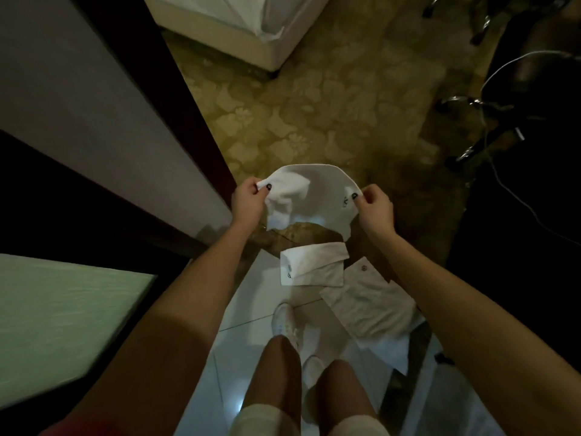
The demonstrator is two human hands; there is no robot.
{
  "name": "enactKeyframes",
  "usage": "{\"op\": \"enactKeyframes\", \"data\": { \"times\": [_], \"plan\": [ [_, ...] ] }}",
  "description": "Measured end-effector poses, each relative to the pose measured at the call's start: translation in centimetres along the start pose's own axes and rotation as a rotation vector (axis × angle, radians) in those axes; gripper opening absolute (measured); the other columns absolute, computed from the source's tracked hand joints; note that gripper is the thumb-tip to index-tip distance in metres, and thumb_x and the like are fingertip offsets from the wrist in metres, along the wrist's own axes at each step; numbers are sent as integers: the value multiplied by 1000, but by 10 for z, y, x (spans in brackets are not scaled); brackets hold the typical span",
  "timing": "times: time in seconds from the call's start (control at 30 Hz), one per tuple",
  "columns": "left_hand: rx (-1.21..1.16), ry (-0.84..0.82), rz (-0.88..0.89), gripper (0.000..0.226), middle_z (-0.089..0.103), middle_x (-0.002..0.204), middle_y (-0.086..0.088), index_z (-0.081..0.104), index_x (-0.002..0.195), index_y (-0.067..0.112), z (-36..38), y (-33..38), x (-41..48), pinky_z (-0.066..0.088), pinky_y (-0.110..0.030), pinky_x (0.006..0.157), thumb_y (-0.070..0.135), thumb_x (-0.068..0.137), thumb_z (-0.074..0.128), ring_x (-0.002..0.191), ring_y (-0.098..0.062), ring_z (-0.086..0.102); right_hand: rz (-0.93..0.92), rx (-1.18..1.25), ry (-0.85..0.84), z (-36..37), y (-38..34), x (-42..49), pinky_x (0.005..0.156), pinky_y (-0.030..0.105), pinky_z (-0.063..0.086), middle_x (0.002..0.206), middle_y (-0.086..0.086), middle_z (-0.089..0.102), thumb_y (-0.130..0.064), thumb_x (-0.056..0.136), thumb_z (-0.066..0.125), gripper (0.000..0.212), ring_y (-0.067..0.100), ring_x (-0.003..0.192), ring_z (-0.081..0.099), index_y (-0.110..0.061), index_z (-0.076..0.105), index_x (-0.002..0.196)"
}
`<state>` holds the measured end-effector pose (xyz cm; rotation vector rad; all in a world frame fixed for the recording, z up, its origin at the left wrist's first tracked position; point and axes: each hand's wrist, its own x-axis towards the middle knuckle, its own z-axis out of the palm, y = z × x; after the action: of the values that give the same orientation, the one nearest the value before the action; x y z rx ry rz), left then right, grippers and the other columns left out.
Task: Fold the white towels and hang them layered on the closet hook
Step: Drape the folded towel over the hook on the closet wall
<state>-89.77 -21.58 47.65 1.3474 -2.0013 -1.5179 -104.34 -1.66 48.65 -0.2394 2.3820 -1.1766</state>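
Held towel: a white towel [311,196] hangs in the air in front of the person, above the spot where the carpet [314,105] meets the tile floor [251,309].
Left hand: the left hand [248,201] pinches the top corner at the towel's 9 o'clock, with the thumb on the side we can see.
Right hand: the right hand [375,206] pinches the top corner at the towel's 3 o'clock, in the same way.
Fingers: on both hands they are curled tight on the cloth, and neither hand is loose.
Long way: the top edge runs from 9 o'clock to 3 o'clock between the two hands. The rest hangs down toward 6 o'clock, a bit bunched on the left side.
Next move: I think the two corners must come together to fold it in half. Both hands are just as near, one at each end.
Small folded towel: the small folded towel [312,262] lies on the floor at 6 o'clock from the held one.
Big flat towel: the big flat towel [371,302] lies just beside the small one, at its 4 o'clock.
Shoes: the white shoes [284,319] stand on the tile at 6 o'clock.
Bed: a bed [220,20] is far off at 11 o'clock.
Hook: I cannot see it here.
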Motion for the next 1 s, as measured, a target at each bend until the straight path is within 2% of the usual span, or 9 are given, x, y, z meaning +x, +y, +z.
{"op": "enactKeyframes", "data": {
  "times": [0.13, 0.23, 0.33, 0.43, 0.6, 0.7, 0.77, 0.83, 1.0],
  "plan": [
    [-78, 10, 13, 15, 52, 68, -6, 65, 86, 0, -29, 72, -72, 34, -29, 66, 13, 94, 61, 69, -16, 44, 55, 153, 202, -64, -45, -72, 60, 15, 42, 89, -2, 62, -20, 100, 53, 12, 7, 78, 60, -21, 57, 89],
    [-95, 25, 34, 16, 54, 66, -2, 69, 85, 7, -39, 110, -128, 37, -26, 60, 18, 94, 62, 61, -10, 46, 60, 239, 240, -92, -65, -132, 70, 16, 49, 99, -7, 62, -20, 97, 58, 12, 7, 91, 61, -19, 61, 109],
    [-139, -2, 103, 10, 61, 68, 8, 68, 88, 20, -48, 132, -182, 44, -13, 54, 15, 94, 61, 53, 5, 53, -7, 324, 138, -112, -72, -196, 70, 19, 56, 106, -13, 62, -14, 94, 62, 30, 4, 91, 63, -23, 60, 123],
    [-171, -68, 154, 11, 66, 81, 9, 68, 101, 13, -61, 140, -231, 50, -10, 63, 9, 93, 61, 66, 9, 60, -40, 341, 9, -125, -75, -255, 68, 24, 59, 100, 3, 71, -10, 94, 62, 24, 10, 81, 71, -22, 66, 114],
    [-170, -257, 177, 12, 67, 84, 5, 67, 103, 9, -85, 141, -294, 53, -13, 62, 5, 94, 60, 72, -4, 63, -48, 345, -12, -137, -77, -334, 61, 16, 52, 81, -3, 72, -11, 91, 66, 16, 3, 67, 68, -21, 72, 102],
    [-174, -458, 257, 14, 64, 81, 3, 65, 95, 11, -103, 139, -320, 52, -16, 64, -2, 93, 58, 71, -7, 61, -42, 331, -114, -137, -80, -377, 63, 14, 52, 77, -11, 75, -3, 86, 69, 23, 1, 75, 70, -23, 71, 99],
    [-149, -588, 326, 18, 66, 83, 4, 68, 94, 13, -117, 138, -338, 50, -14, 67, -3, 93, 59, 73, 1, 63, -63, 278, -65, -128, -81, -409, 70, 17, 56, 78, -13, 75, -2, 86, 68, 28, 3, 81, 71, -30, 69, 90],
    [-133, -680, 386, 20, 68, 86, 6, 69, 95, 14, -132, 135, -355, 49, -13, 70, -3, 91, 60, 75, 7, 63, -88, 255, 29, -117, -83, -442, 68, 17, 55, 78, -7, 75, -4, 88, 68, 23, 5, 78, 72, -27, 69, 86],
    [-107, -885, 483, 15, 71, 91, 3, 72, 97, 12, -163, 116, -398, 51, -16, 74, 2, 90, 64, 83, 0, 66, -144, 222, 195, -93, -83, -526, 62, 12, 51, 67, -14, 71, -16, 92, 66, 18, 3, 68, 69, -29, 70, 81]
  ]
}}
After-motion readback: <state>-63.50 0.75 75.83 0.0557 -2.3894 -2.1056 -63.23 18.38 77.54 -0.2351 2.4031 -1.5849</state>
